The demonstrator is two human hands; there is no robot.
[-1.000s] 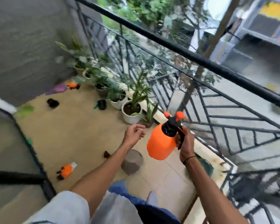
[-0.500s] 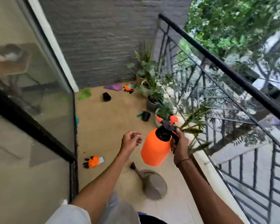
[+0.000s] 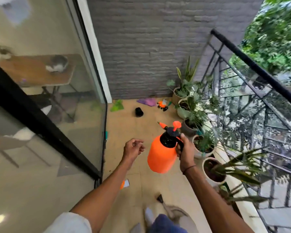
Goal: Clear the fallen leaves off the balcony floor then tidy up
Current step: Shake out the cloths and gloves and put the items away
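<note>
Carried above the tan tiled balcony floor [image 3: 129, 132], between the glass sliding door [image 3: 57, 101] and the row of potted green plants [image 3: 196, 115] along the black metal railing [image 3: 252, 68]: a round-bodied orange plastic pump sprayer [image 3: 161, 155] with black cap and orange plunger, smooth-sided, probably heavy if filled, best taken by its black handle. Clamped on that handle, the right hand [image 3: 185, 152]. Loosely curled and holding nothing visible, the left hand [image 3: 133, 147].

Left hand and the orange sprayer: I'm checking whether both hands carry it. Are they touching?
Apart. The head view shows bare floor between the loosely curled left hand and the orange sprayer; only the right hand grips its handle.
</note>
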